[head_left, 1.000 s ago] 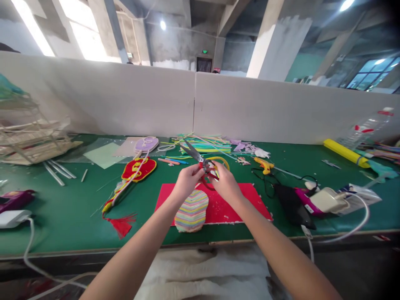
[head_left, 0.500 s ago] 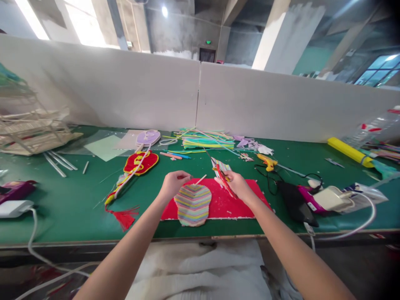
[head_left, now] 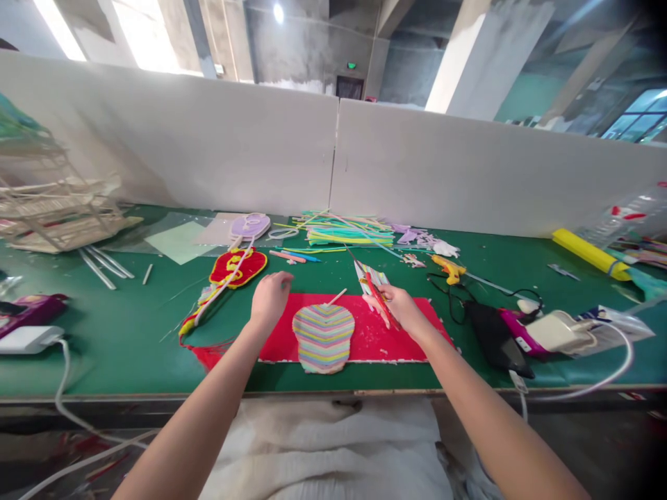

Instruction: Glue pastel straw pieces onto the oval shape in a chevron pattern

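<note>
My right hand is closed around red-handled scissors, their blades pointing up and away. Behind the blades lies a smaller striped piece. My left hand is over the left edge of a red board, its fingers drawn together; whatever they hold, if anything, is hidden. Between the hands, a striped piece shaped like a fruit lies on the board and overhangs its front edge. A short pale stick touches its top.
Left of the board lies a red and yellow fan-shaped ornament with a red tassel. Pastel strips are heaped at the back, beside lilac scraps. To the right are a yellow glue gun, a black pouch and a yellow roll.
My left hand has moved left, away from above the striped fruit shape toward the red ornament. My right hand still holds the scissors in about the same place.
</note>
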A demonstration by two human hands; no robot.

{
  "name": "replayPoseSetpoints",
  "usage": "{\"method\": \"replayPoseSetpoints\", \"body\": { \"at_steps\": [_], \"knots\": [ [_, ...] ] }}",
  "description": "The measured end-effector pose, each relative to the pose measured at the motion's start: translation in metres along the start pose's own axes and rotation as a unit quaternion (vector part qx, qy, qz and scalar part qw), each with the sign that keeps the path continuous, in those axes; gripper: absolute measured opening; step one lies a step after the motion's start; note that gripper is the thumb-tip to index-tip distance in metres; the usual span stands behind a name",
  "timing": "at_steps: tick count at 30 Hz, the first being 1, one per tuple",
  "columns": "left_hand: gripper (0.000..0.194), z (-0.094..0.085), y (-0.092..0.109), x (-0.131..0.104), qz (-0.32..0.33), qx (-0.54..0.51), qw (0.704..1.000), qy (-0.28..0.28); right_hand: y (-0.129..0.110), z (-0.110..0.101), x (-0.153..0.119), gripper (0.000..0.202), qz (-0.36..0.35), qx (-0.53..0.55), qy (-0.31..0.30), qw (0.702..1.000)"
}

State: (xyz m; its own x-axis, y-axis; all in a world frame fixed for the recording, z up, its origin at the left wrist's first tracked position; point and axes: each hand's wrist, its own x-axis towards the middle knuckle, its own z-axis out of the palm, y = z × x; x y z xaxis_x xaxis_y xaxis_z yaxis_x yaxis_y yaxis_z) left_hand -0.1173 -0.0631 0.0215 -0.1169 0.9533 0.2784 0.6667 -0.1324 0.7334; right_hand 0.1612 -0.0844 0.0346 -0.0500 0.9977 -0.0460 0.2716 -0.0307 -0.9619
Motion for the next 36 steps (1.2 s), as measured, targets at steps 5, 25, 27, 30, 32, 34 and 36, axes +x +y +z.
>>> {"method": "replayPoseSetpoints", "body": {
  "at_steps": [5,25,27,30,32,34,36],
  "knots": [
    [0.025,0.010,0.009,-0.009,0.132,0.048,0.988,-0.066,-0.013,-0.004,-0.016,0.030,0.047,0.033,-0.043,0.997],
    [0.008,0.021,0.050,-0.025,0.317,0.000,0.943,-0.100,-0.005,0.031,-0.001,0.041,0.016,0.181,0.027,0.983],
    [0.009,0.022,0.052,-0.027,0.327,0.001,0.939,-0.105,-0.006,0.038,0.001,0.040,-0.018,0.206,0.041,0.977],
    [0.007,0.026,0.053,-0.030,0.279,-0.061,0.954,-0.097,-0.006,0.044,0.003,0.039,-0.074,0.238,0.066,0.966],
    [0.010,0.030,0.053,-0.031,0.181,-0.143,0.970,-0.081,-0.006,0.046,0.004,0.038,-0.103,0.260,0.092,0.956],
    [0.014,0.036,0.054,-0.033,0.060,-0.231,0.968,-0.073,-0.007,0.047,0.005,0.036,-0.114,0.272,0.116,0.949],
    [0.019,0.041,0.055,-0.035,-0.016,-0.285,0.955,-0.080,-0.009,0.048,0.006,0.034,-0.119,0.270,0.137,0.946]
  ]
}}
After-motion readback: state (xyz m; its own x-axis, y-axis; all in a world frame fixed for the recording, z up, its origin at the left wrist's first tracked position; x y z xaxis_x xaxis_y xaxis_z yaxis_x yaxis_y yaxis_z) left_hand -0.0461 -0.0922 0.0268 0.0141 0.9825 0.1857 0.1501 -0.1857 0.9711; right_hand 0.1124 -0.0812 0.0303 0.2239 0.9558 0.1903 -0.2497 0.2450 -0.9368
